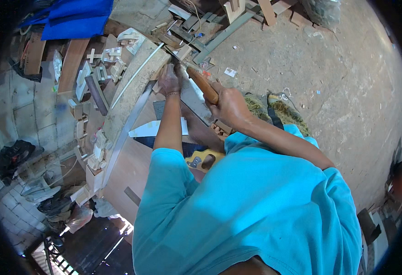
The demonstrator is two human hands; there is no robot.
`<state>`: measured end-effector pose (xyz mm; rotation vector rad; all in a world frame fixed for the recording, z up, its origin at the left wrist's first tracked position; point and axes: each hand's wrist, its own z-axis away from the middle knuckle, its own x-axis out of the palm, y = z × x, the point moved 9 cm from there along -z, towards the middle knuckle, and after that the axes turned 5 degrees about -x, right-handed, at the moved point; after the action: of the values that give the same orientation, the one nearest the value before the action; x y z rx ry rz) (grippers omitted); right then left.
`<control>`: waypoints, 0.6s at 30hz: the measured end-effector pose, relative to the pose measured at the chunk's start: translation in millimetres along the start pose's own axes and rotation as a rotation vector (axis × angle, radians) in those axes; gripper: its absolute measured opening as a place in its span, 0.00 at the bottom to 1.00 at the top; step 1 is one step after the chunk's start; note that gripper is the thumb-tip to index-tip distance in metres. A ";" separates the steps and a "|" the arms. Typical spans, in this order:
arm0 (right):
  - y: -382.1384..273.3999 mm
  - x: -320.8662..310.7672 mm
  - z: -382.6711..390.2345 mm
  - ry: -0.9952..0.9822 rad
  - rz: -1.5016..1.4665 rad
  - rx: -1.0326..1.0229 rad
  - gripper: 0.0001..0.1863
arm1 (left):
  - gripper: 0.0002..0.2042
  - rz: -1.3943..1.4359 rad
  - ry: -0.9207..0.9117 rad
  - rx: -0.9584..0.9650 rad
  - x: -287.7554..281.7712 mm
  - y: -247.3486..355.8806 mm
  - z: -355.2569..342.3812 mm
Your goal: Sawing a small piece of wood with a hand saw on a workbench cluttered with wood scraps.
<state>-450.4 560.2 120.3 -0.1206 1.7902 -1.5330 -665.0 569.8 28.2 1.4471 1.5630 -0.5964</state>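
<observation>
My right hand (230,105) is closed around a thick brown wooden handle (203,85), which slants up and left toward my left hand. A thin dark metal part shows near the handle's far end, but the kind of tool cannot be made out. At the bench corner, my left hand (169,80) has its fingers closed close to that metal part. What they grip is hidden. Below my left forearm lies a handsaw with a yellow handle (205,159) and a dark blade. A white pointed flat piece (157,128) lies partly over the blade, behind the forearm.
A pale strip (137,75) lies along the bench. Small wooden pieces (111,55) are heaped to its left, near curved brown boards (73,66) and a blue sheet (77,18). Wood offcuts (224,36) lie at the far side. The concrete floor (347,82) spreads to the right.
</observation>
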 end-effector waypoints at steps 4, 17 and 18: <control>-2.9 2.2 -25.3 0.039 0.038 -0.025 0.14 | 0.06 0.004 0.018 0.047 -5.9 15.2 -9.8; 2.8 0.7 -10.8 -0.018 0.006 0.016 0.16 | 0.03 -0.092 0.010 0.022 0.9 -0.5 -5.0; 4.8 3.5 -27.2 -0.005 0.074 0.016 0.15 | 0.03 -0.091 0.043 0.068 0.5 4.7 -12.5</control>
<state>-467.0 581.6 114.0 -0.0501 1.7586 -1.4934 -664.0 581.4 34.9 1.4531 1.6632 -0.6818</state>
